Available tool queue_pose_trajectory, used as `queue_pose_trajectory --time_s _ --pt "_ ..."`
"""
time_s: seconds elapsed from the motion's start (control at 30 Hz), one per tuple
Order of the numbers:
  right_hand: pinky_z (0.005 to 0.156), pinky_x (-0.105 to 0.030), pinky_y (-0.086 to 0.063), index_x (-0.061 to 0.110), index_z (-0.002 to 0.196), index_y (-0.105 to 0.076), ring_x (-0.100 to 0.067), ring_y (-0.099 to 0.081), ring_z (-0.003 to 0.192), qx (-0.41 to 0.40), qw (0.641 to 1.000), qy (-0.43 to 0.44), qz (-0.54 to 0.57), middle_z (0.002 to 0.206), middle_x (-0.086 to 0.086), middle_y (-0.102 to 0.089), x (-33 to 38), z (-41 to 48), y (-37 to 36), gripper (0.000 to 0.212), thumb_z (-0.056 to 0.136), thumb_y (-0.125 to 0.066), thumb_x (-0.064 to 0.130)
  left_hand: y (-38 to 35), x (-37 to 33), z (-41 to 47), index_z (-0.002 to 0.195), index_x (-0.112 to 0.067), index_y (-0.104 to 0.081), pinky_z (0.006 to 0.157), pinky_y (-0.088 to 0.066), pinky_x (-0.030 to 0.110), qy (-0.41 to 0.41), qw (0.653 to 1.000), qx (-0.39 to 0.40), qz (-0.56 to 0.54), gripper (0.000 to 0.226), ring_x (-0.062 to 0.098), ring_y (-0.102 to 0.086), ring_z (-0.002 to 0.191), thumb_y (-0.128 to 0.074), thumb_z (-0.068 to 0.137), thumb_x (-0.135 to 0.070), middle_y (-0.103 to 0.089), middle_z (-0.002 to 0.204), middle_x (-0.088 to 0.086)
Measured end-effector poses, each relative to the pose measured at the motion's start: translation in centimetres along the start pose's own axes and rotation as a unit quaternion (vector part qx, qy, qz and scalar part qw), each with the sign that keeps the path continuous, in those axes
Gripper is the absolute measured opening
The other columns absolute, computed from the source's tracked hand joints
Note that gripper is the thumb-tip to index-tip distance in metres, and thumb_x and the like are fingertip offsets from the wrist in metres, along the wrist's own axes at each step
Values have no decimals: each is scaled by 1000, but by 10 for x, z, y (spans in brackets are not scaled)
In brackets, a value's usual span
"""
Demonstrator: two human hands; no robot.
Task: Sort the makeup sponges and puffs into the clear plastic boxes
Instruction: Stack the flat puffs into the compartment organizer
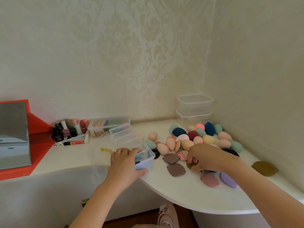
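My left hand (pixel 125 163) grips the near corner of a clear plastic box (pixel 148 159) that holds blue puffs, thumb on its front wall. My right hand (pixel 205 157) pinches a flat olive-brown puff (pixel 190 165) lying on the white counter. Beside it lie two mauve flat puffs (pixel 171 158) (pixel 175 169), a striped pink puff (pixel 182 155), a pink puff (pixel 210 180) and a lilac puff (pixel 227 179). A heap of egg-shaped sponges (pixel 197 137) in pink, peach, teal, navy and maroon fills the back right corner.
Two stacked clear boxes (pixel 194 107) stand in the wall corner. Another clear box (pixel 108 125) with round puffs sits at the back, next to nail polish bottles (pixel 65 130). A mirror on a red stand (pixel 14 135) is at left. The curved counter edge (pixel 189 201) runs in front.
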State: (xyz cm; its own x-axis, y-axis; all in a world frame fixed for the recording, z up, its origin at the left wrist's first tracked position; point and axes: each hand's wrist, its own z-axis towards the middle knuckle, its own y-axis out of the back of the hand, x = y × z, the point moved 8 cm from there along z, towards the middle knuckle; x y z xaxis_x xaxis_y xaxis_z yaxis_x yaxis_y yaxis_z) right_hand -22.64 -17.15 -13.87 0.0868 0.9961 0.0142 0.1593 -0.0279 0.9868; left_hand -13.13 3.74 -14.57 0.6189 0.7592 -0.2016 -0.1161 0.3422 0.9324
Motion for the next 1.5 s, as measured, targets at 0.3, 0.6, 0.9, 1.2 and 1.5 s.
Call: queue_pose_trajectory --time_s 0.3,0.6,0.9,1.2,1.5 --pt "51 -21 -36 28 104 -68 -14 -51 73 -193 978 -74 30 77 5 -56 -5 -8 68 24 94 -46 26 -2 0 -2 141 -35 -32 100 -25 31 9 1000 -14 5 70 22 -31 119 -58 80 -59 -43 114 -3" --pt "61 -14 -39 15 100 -64 -8 -54 62 -321 908 60 262 87 3 -69 56 24 97 11 90 -59 14 -3 -2 0 130 -24 -43 101 -28 28 2 999 -30 -14 64 17 -33 119 -61 77 -57 -35 124 -5" --pt "77 -30 -48 19 108 -68 -20 -62 89 -225 953 151 136 104 0 -71 133 91 74 24 89 -54 14 0 1 -2 128 -29 -38 97 -23 21 -43 997 18 -64 62 11 -25 120 -63 78 -54 -30 122 -9" --pt "83 -25 -46 19 106 -73 -15 -63 99 -152 967 156 132 106 3 -72 138 106 53 29 90 -50 13 -1 8 -7 125 -36 -40 105 -26 24 -43 986 31 -156 77 5 -20 122 -34 63 -82 -24 117 -17" --pt "83 -18 -44 16 112 -67 -13 -62 98 -169 949 134 232 108 1 -70 123 95 50 25 94 -48 17 6 4 1 144 -24 -21 108 -25 27 -15 995 46 -83 79 15 -29 130 -50 83 -64 -34 140 -4"
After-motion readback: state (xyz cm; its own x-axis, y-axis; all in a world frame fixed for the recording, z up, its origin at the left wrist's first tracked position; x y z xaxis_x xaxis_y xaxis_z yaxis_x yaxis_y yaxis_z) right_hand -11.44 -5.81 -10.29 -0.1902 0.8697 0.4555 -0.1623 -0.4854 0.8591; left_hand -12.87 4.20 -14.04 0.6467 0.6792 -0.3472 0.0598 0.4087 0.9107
